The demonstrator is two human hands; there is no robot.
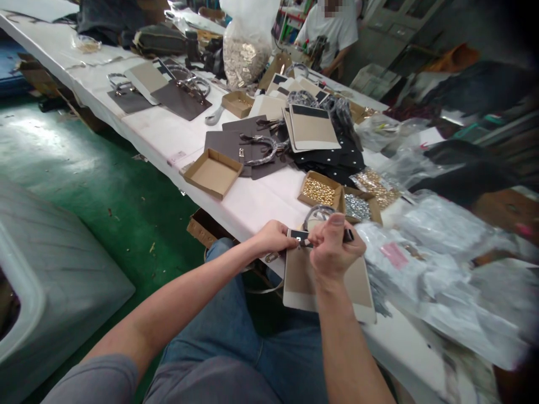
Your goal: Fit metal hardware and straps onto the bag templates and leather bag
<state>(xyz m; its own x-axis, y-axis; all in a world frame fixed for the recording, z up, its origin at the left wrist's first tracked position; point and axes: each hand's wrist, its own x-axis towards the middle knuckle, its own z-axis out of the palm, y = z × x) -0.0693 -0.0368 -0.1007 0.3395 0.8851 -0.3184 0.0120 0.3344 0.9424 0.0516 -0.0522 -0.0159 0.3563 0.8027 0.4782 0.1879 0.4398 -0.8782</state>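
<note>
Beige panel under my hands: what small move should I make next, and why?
I'd probably check the tip's seating before pressing. Your right hand grips a dark-handled tool over the beige panel, and your left hand has its fingertips at the black strip, close to the working end; the exact contact is too small to tell.

Bare surface (257,201): your path, between the cardboard tray (213,173) and your left hand (274,237)
Small boxes (315,202): block you just ahead
Plastic bags (425,286): crowd your right side
</note>
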